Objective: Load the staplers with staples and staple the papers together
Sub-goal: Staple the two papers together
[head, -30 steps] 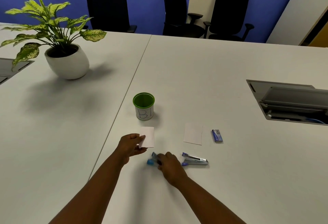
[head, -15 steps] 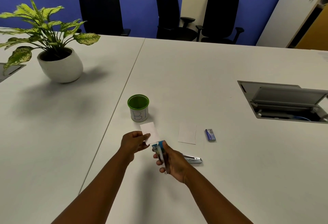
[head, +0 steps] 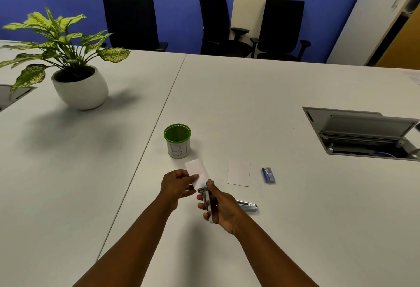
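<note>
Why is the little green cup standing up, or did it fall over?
Standing up. The green cup sits on the table with its round opening facing upward.

green-rimmed cup (head: 177,140), white paper (head: 197,171), blue box (head: 268,175)

second stapler (head: 247,205) half hidden, plant (head: 56,43) cropped
</note>
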The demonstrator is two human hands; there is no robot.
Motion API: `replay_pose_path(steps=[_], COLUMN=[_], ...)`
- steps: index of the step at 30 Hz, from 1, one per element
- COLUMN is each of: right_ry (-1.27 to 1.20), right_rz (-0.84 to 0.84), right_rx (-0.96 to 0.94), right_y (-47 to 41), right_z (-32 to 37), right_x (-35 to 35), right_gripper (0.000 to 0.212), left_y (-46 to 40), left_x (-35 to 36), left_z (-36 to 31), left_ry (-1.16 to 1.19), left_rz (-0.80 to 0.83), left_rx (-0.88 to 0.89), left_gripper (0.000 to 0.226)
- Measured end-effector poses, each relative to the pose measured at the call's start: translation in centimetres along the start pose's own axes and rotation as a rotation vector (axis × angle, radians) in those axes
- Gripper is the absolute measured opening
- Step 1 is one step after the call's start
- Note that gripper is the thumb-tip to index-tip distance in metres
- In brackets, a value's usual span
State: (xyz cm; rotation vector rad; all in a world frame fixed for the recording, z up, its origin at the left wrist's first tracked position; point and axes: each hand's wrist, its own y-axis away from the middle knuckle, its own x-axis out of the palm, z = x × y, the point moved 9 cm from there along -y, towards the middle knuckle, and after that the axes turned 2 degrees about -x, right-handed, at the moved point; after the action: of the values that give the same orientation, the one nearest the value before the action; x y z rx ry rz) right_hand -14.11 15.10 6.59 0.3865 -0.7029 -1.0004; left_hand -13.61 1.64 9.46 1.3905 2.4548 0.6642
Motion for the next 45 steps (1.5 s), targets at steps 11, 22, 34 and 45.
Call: replay_pose_path(steps=[11,22,34,45], right_ry=[-0.073,-0.034,-0.039,-0.067], right_rz=[-0.042,-0.121,-0.099,-0.114], right_rx=[-0.033,-0.048,-0.009,-0.075], right_y=[0.1,-0.6,-0.7,-1.0], right_z=[0.3,0.8,0.7,1.3], right_x=[-0.2,-1.2,-1.0,-1.0], right_gripper=[0.033,0.031,0.032,0.012], left_y=[0.3,0.4,0.3,0.4], left_x=[0.4,1.5,0.9,1.3], left_z=[-0.2,0.9,0.1,0.2], left_ry=[-0.117,-0.056,-0.096,-0.104], left_rz=[-0.019,0.108,0.082,0.107], left_rx=[0.050,-0.037,-0.015,-0.013], left_gripper=[0.020,0.020,0.022,0.026])
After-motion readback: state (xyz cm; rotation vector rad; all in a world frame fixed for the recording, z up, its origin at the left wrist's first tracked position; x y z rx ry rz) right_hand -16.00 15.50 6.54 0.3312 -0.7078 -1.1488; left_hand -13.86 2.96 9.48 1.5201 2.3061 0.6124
